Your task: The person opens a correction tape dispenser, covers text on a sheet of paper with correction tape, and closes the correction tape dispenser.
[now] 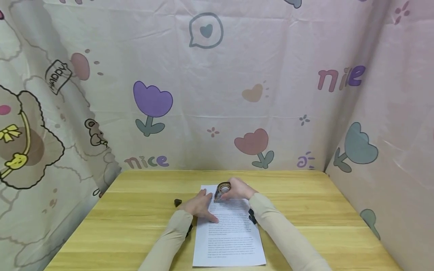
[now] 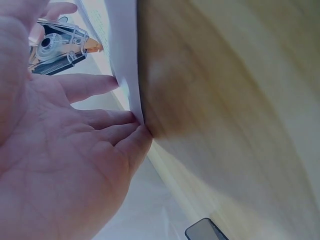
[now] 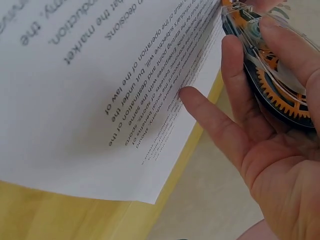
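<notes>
A printed sheet of paper (image 1: 230, 246) lies lengthwise on the wooden table. My right hand (image 1: 239, 189) grips a clear correction tape (image 1: 222, 191), its thumb and fingers around the case, near the sheet's upper end. Orange gears show through the correction tape (image 3: 280, 90) in the right wrist view, where the little finger touches the print. Along the sheet's left edge, my left hand (image 1: 200, 207) rests with its fingers spread and mostly straight. The orange tip of the correction tape (image 2: 60, 47) points at the paper in the left wrist view, close to the left fingertips.
A small dark piece (image 1: 178, 203) lies on the table (image 1: 135, 218) just left of the left hand. Behind the table hangs a printed curtain (image 1: 203, 94), and more curtain closes off both sides.
</notes>
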### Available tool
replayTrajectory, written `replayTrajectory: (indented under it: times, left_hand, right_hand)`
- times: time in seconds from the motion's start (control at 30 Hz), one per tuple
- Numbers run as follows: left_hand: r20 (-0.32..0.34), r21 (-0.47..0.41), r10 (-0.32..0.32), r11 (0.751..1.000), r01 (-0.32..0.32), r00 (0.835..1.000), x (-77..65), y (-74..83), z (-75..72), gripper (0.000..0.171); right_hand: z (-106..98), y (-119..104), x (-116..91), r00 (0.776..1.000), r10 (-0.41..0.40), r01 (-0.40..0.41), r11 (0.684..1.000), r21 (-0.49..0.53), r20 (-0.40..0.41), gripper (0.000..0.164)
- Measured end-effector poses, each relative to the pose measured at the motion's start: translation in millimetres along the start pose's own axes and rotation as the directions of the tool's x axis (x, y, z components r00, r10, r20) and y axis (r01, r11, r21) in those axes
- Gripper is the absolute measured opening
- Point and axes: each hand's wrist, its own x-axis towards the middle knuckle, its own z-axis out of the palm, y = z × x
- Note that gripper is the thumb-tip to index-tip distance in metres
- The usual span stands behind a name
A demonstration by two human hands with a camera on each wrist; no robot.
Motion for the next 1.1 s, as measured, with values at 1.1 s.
replayTrajectory:
  times: [1.1]
  left_hand:
    - [-0.004,-0.006,0.016,1.0,-0.017,1.0,3.7,-0.8,1.8,0.114]
  right_hand:
    - [-2.6,-2.7,1.7,0.999,0.026,-0.028,0.999,0.042,0.044,0.027]
